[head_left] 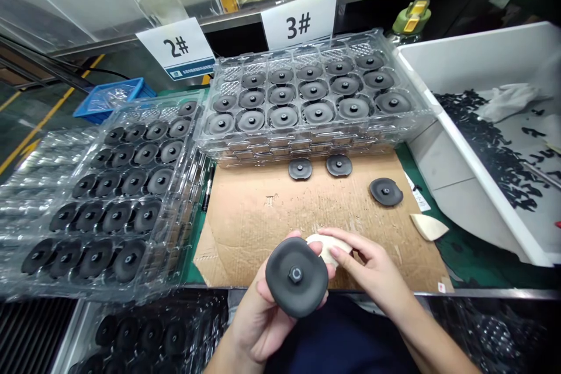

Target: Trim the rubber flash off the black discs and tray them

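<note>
My left hand holds a black rounded disc with a small raised hub at its centre, its face turned up towards the camera. A cream-coloured pad is pinched in my right hand, close against the disc's upper right edge. Beyond my hands, on a cardboard sheet, lie three similar discs: one near the middle, one beside it and one at the right. Another cream piece rests at the cardboard's right edge.
Stacked clear trays of black discs stand behind the cardboard, with more trays at left. A white bin of small black pieces is at right. Signs, a blue basket, a bottle and a black pen are also visible.
</note>
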`<state>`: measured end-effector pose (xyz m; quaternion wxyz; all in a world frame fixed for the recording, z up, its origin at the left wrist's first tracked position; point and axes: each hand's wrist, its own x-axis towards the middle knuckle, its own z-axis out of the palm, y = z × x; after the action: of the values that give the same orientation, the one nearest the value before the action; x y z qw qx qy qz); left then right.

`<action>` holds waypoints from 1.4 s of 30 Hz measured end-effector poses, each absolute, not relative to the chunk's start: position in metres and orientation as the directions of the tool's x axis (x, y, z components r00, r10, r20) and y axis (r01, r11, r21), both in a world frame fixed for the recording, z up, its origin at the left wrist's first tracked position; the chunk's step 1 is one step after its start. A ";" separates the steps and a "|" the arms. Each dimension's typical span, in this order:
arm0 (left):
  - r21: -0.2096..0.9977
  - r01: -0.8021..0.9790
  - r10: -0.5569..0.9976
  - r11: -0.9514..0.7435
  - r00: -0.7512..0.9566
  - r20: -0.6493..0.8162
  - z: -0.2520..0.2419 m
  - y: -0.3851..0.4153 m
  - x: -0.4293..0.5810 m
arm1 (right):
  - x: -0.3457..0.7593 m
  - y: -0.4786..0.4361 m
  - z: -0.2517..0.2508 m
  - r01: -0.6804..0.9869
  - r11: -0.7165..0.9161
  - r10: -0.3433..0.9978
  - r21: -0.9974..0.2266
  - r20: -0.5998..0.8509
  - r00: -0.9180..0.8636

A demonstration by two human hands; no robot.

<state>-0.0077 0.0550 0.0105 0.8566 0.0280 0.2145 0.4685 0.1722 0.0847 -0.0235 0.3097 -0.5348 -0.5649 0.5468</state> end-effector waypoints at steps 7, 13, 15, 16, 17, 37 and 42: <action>0.238 -0.791 0.813 0.564 0.482 -0.327 0.012 0.056 -0.007 | 0.172 0.085 -0.022 0.284 -0.146 0.946 -0.948 -0.218 -0.240; 0.249 -0.778 0.805 0.576 0.488 -0.337 0.011 0.057 -0.007 | 0.173 0.084 -0.024 0.307 -0.125 0.952 -0.944 -0.201 -0.231; 0.256 -0.773 0.801 0.580 0.486 -0.349 0.010 0.057 -0.008 | 0.173 0.083 -0.025 0.304 -0.128 0.953 -0.944 -0.202 -0.225; 0.261 -0.770 0.799 0.582 0.482 -0.359 0.009 0.057 -0.008 | 0.173 0.083 -0.026 0.302 -0.130 0.953 -0.945 -0.202 -0.224; 0.267 -0.769 0.799 0.581 0.477 -0.365 0.009 0.057 -0.008 | 0.173 0.083 -0.026 0.299 -0.132 0.954 -0.945 -0.203 -0.221; 0.288 -0.784 0.823 0.549 0.447 -0.352 0.006 0.058 -0.009 | 0.169 0.085 -0.030 0.284 -0.122 0.954 -0.951 -0.191 -0.232; 0.314 -0.767 0.823 0.559 0.465 -0.327 0.005 0.058 -0.010 | 0.169 0.085 -0.031 0.284 -0.118 0.953 -0.952 -0.188 -0.236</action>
<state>-0.0100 0.0578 0.0052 0.8536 0.0613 0.2252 0.4657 0.1692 0.0847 -0.0306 0.3178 -0.5302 -0.5833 0.5269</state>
